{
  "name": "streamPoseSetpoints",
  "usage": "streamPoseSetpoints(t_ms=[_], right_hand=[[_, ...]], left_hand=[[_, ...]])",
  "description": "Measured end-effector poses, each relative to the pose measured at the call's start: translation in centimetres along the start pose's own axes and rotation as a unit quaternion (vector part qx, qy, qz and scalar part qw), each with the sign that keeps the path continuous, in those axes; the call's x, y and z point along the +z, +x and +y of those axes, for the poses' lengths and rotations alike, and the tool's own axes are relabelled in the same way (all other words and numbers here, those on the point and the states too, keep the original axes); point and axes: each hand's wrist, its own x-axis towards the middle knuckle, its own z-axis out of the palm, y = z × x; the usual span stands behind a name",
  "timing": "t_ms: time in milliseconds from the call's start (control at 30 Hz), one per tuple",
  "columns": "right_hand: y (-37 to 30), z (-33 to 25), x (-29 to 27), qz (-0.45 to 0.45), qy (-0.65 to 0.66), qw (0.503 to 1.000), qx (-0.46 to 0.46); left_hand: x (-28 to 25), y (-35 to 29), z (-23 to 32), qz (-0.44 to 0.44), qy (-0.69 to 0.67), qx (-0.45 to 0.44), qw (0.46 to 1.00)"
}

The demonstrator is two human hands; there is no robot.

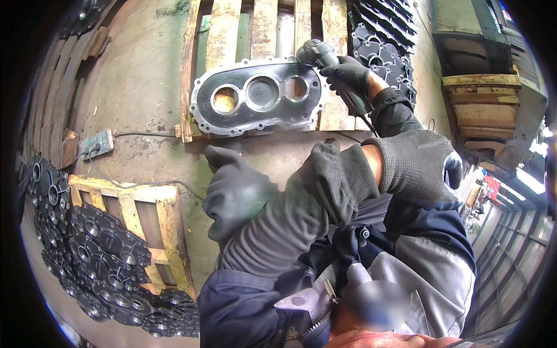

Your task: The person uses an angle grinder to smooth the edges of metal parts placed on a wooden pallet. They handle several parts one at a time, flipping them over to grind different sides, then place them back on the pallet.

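Note:
My right hand [350, 75], in a dark glove, is wrapped round an angle grinder [354, 102]. The grinder's head is at the upper right rim of a black cast metal cover [232, 120]. This oblong cover has a bare silver edge, bolt lugs and three large round openings in a row. It lies flat on a wooden pallet [223, 35]. My left arm crosses in front of me, and my left hand [418, 165], in a grey knit glove, is curled round my right sleeve near the elbow. I cannot make out a blurred dark grey shape [238, 194] near my left arm.
More black castings [380, 55] are stacked at the far right, and several lie in a pile [104, 255] at the lower left beside a second pallet [168, 217]. A power strip [96, 144] and its cable rest on the floor. Wooden crates [481, 107] stand right.

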Motion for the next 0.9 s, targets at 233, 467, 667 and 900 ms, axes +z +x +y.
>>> streamPoseSetpoints(t_ms=[233, 467, 667, 900], right_hand=[[-1.9, 5.6, -2.4, -0.006, 0.166, 0.986, 0.015], [-6.9, 11.9, -1.7, 0.025, 0.244, 0.969, 0.016], [-8.6, 13.7, 2.0, 0.001, 0.284, 0.959, 0.0], [-10.6, 19.0, 6.0, -0.001, 0.417, 0.909, -0.009]], left_hand=[[1.1, 0.1, -0.6, -0.028, 0.046, -0.008, 0.999], [-1.0, 0.3, 0.8, 0.106, -0.112, -0.037, 0.987], [-7.8, -2.8, 2.0, 0.389, -0.219, 0.17, 0.878], [-9.1, -3.7, 2.0, 0.315, -0.355, 0.2, 0.857]])
